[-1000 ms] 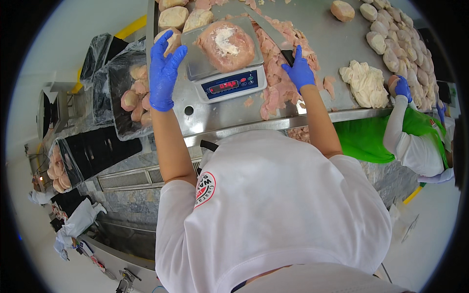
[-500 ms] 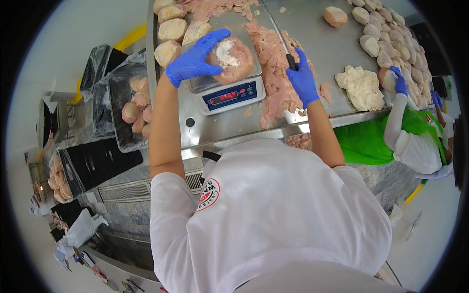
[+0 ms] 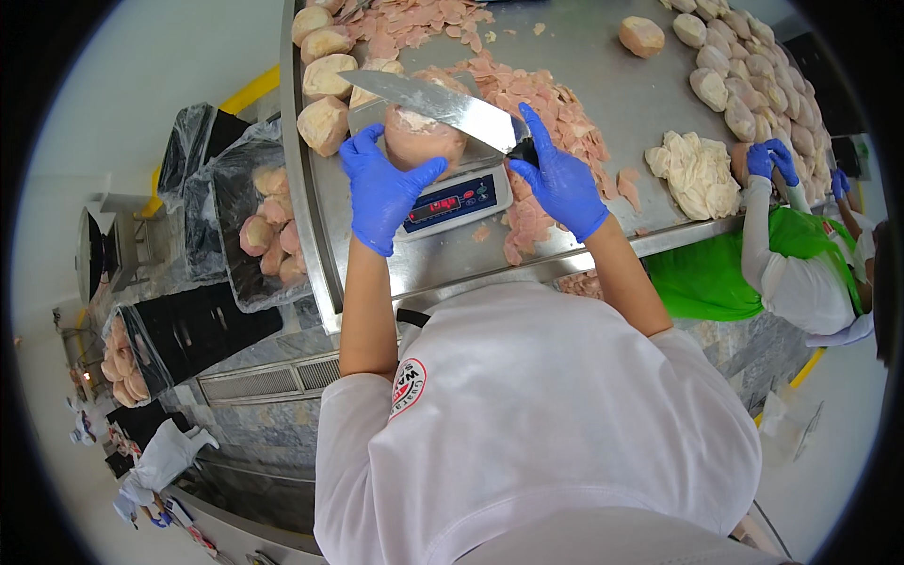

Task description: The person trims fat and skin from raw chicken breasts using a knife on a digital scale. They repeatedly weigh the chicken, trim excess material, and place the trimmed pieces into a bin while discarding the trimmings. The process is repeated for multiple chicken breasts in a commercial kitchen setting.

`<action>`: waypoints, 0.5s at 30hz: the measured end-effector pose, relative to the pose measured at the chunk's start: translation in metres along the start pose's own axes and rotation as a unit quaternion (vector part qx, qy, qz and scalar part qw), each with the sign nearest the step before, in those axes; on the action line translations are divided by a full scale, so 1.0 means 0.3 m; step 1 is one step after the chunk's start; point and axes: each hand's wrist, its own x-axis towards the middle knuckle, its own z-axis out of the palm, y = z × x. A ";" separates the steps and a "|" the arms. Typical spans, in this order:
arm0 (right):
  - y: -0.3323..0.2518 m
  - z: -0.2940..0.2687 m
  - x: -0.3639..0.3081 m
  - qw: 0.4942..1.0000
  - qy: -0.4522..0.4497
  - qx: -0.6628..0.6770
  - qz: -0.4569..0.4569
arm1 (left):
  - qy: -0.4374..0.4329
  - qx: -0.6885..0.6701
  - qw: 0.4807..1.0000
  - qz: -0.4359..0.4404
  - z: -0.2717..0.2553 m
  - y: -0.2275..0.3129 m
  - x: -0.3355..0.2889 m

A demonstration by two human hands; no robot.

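A rounded piece of pale pink meat (image 3: pixel 421 141) sits on the digital scale (image 3: pixel 447 209), whose red display is lit. My left hand (image 3: pixel 383 188), in a blue glove, grips the piece at its near left side, thumb along the front. In my right hand (image 3: pixel 562 179), also gloved in blue, is the black handle of a large knife (image 3: pixel 443 102). The wide blade points left and lies across the top of the meat; I cannot tell whether it touches. Thin pink meat slices (image 3: pixel 556 118) are heaped beside and behind the scale.
Whole rounded pieces (image 3: pixel 324 125) line the table's left edge. More are piled at the far right (image 3: pixel 744 80), near a cream-coloured heap (image 3: pixel 692 174). A lined black crate (image 3: pixel 221 202) of meat stands left of the steel table (image 3: pixel 325 273). Right, a co-worker in a green apron (image 3: pixel 711 268) handles pieces.
The knife has swung left from pointing away to lying across the meat. My left hand has moved from the piece's far left side to its near side, and the piece has turned.
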 end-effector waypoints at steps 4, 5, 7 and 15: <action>0.011 -0.032 0.008 0.998 0.018 0.063 -0.018 | -0.076 -0.280 0.952 -0.102 0.013 -0.015 0.006; 0.013 -0.038 0.007 0.994 0.035 0.100 -0.041 | -0.100 -0.355 0.921 -0.123 0.014 -0.022 0.016; -0.023 -0.086 0.014 0.997 -0.028 0.068 -0.030 | -0.099 -0.397 0.909 -0.079 0.018 -0.060 0.057; -0.046 -0.190 0.095 0.982 -0.072 -0.127 -0.120 | -0.159 -0.274 0.940 0.130 0.018 -0.122 0.231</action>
